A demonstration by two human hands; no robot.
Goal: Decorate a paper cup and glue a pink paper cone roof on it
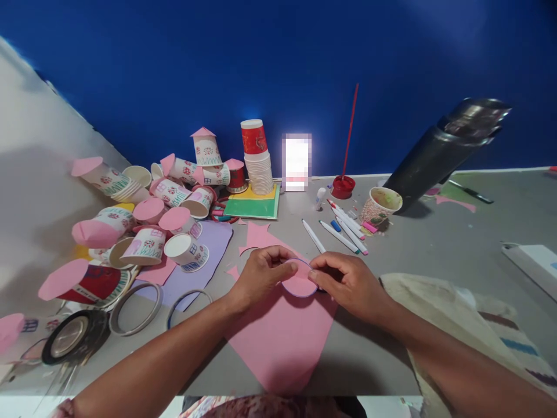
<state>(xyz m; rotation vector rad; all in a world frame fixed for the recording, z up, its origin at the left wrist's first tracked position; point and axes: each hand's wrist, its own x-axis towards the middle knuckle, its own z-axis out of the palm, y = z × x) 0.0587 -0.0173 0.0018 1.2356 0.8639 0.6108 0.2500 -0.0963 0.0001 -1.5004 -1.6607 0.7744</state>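
My left hand [263, 271] and my right hand [346, 281] together pinch a small pink paper circle [299, 284] with a dark drawn outline, held just above the grey table. The left fingers grip its left edge, the right fingers its right edge. Beneath the hands lies a large pink paper sheet [281, 339] with a piece cut out of its top.
Many decorated paper cups with pink paper lids [150, 212] pile up at left, beside a cup stack [259, 165]. Tape rolls [72, 337] and rings [134, 302] lie front left. Markers [343, 229], a red pot [343, 187], a speckled cup [380, 206] and a black cylinder [439, 154] stand behind.
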